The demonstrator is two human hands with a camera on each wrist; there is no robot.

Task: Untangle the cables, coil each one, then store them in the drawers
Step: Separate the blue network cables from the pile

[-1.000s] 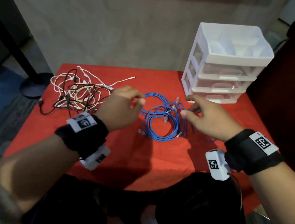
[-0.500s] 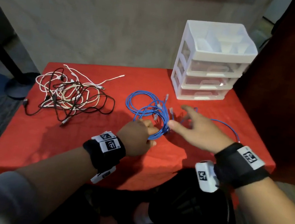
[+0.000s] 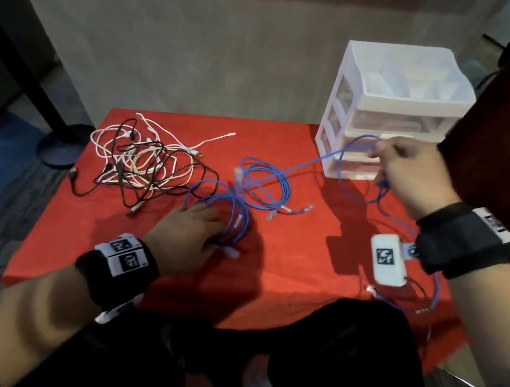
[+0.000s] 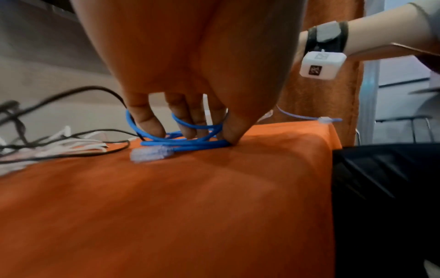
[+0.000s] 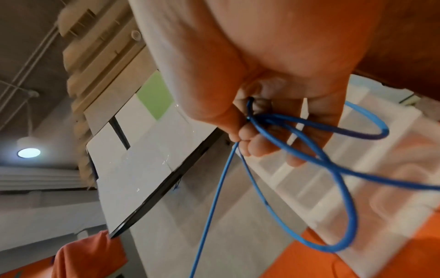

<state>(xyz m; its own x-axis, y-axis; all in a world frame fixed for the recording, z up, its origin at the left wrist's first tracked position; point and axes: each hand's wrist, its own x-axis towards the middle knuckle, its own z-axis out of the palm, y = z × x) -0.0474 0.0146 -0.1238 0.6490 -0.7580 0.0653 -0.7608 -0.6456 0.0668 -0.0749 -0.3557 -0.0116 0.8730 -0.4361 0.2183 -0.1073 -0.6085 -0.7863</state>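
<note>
Blue cables (image 3: 247,192) sprawl mid-frame on the red cloth (image 3: 284,279), not yet separated. I have my left hand (image 3: 189,233) clamped on one bundle, fingers hooked through its loops, pinning it down. My right hand (image 3: 410,172), at the right of the frame, grips a loose length raised before the white drawers (image 3: 389,114). To the left, a black and white tangle (image 3: 140,160) lies untouched. I judge the task barely begun: nothing coiled, every drawer closed
</note>
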